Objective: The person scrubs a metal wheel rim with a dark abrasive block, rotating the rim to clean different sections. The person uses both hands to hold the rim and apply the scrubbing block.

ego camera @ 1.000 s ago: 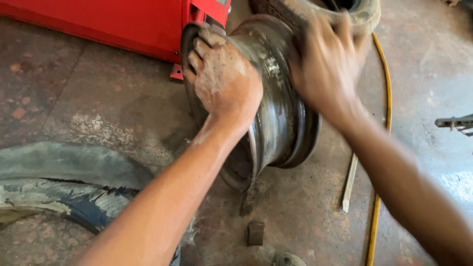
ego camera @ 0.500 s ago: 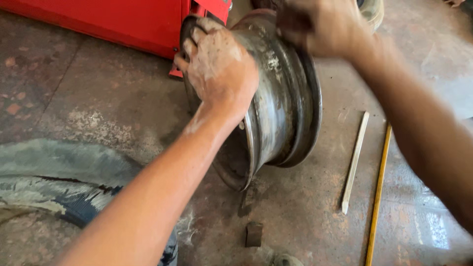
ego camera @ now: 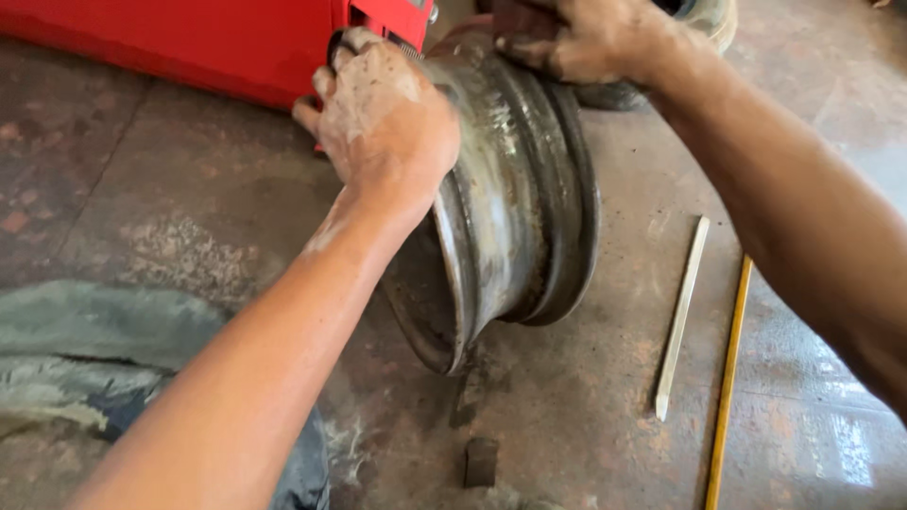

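Head camera, looking steeply down — close range.
The single view faces the stained concrete floor (ego camera: 142, 189) from above the person's forearms, which enter from 7 and 3 o'clock — near enough that the steel wheel rim (ego camera: 510, 208) fills the centre.

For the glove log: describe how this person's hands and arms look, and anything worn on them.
Both arms are bare, with no sleeves in view. The left hand and right hand wear no gloves, rings or watch. Pale dried grime smears both hands and streaks the left forearm.
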